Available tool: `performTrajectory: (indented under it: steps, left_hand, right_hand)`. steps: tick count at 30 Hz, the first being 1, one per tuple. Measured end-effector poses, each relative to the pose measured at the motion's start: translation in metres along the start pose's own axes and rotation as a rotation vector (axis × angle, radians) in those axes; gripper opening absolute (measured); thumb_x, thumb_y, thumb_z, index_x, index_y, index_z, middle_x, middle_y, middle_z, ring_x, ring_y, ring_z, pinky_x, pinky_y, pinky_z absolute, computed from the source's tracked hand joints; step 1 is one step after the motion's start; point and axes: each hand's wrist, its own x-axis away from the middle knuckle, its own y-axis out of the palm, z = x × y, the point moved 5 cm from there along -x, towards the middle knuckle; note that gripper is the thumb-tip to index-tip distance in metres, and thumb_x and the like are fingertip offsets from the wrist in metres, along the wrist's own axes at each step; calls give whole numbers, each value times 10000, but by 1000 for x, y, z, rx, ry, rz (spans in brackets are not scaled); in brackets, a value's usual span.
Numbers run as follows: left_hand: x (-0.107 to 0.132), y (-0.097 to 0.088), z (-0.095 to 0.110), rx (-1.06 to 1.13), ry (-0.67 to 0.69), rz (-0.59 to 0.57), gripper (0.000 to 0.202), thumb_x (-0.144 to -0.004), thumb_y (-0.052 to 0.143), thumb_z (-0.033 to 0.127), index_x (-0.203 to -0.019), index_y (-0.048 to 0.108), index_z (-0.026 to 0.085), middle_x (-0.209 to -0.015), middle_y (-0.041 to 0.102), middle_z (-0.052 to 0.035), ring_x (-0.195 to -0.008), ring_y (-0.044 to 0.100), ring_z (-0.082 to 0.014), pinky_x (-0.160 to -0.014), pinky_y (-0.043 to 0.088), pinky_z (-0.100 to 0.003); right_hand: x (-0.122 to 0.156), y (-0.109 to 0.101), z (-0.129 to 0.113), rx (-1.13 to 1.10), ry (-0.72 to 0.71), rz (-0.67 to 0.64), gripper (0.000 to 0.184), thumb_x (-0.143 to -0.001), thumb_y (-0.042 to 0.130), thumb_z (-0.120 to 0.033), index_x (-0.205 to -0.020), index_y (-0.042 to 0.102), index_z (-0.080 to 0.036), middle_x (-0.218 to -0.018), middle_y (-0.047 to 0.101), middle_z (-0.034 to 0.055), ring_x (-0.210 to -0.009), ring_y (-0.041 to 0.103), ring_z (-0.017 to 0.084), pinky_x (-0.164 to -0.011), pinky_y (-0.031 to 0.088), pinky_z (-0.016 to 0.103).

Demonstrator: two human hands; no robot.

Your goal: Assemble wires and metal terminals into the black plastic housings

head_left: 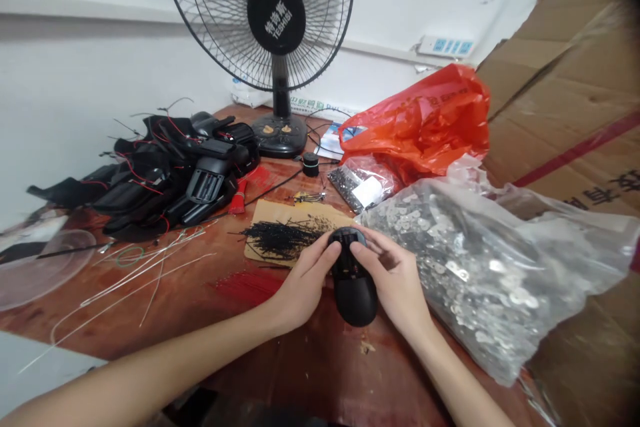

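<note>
Between both hands I hold a black plastic housing (355, 299), rounded at its near end, with a recessed slot like a battery compartment on its upper face. My left hand (306, 285) is closed around its left side, the thumb pressing at the slot's edge. From the right, my right hand (399, 275) grips it the same way, thumb on top. The fingers beneath the housing are hidden. Just beyond my left hand, a bundle of short black wires (280, 237) lies on a piece of cardboard (265, 212). Red wires (245, 288) are spread on the table left of the housing.
A black fan (277, 17) stands at the back. Similar black housings with red wires (170, 173) are piled left. On the right are a clear bag of metal pieces (480, 267), a smaller bag of dark parts (357, 183), a red plastic bag (425, 120) and cardboard boxes (570, 100).
</note>
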Motion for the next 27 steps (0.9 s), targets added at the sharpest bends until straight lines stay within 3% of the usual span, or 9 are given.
performTrajectory:
  steps: [4,8,12,15,17,19,22,24,27]
  left_hand:
    - [-7,-8,6,244,-67,83,826,-781,444,659,-1467,269,236,-1252,455,-96,-1063,502,-5,-901,477,-71]
    - [-6,-12,15,325,-63,117,728,-784,452,620,-1400,345,247,-1359,382,-93,-1093,512,-51,-852,498,-123]
    - [-4,-12,18,381,-66,109,675,-794,469,533,-1392,328,254,-1410,339,-68,-1095,503,-33,-844,508,-134]
    - [-4,-10,24,380,-37,47,676,-813,428,527,-1420,304,257,-1433,308,-75,-1164,497,-60,-889,525,-176]
    - [-5,-10,28,327,1,21,675,-824,406,545,-1435,295,282,-1453,277,-69,-1234,481,-90,-911,537,-204]
    - [-6,-13,30,219,37,39,706,-815,421,570,-1452,265,309,-1466,255,-60,-1264,475,-103,-883,551,-205]
    - [-6,-21,30,-10,118,146,793,-790,448,617,-1477,227,288,-1460,257,-72,-1188,514,-69,-737,531,-124]
    - [-4,-28,30,-153,193,258,797,-786,453,629,-1466,267,259,-1413,325,-75,-1075,529,-7,-686,483,-60]
    - [-1,-36,31,-310,264,406,743,-786,479,606,-1428,332,261,-1284,447,-47,-984,505,67,-739,445,9]
  right_hand:
    - [-1,5,9,53,2,-100,708,-808,732,-381,-1423,408,-243,-1353,551,88,-1217,560,212,-1067,436,380]
    - [5,12,11,382,-153,-124,922,-695,813,-346,-1458,296,-336,-1455,436,41,-1291,483,219,-1085,418,392]
    - [8,18,8,598,-364,-106,791,-763,680,-183,-1458,321,-306,-1454,412,38,-1325,439,186,-1127,354,345]
    - [4,14,5,590,-392,-65,665,-809,594,-149,-1426,387,-287,-1420,452,39,-1289,471,176,-1104,364,325]
    - [0,8,1,483,-328,-48,608,-836,593,-187,-1410,421,-288,-1421,464,32,-1311,449,191,-1119,340,338]
    - [-4,1,1,293,-161,-34,548,-861,595,-248,-1390,456,-281,-1396,499,36,-1243,506,205,-1093,361,350]
    - [-7,-3,4,-182,154,-50,549,-873,560,-334,-1401,443,-238,-1267,591,92,-891,634,213,-739,517,340]
    - [-6,-2,4,-506,274,-102,542,-880,506,-360,-1386,456,-175,-1211,611,139,-724,618,209,-505,447,284]
    - [-7,-1,5,-785,358,-212,452,-900,434,-357,-1230,586,-89,-1169,627,185,-622,584,181,-433,369,239]
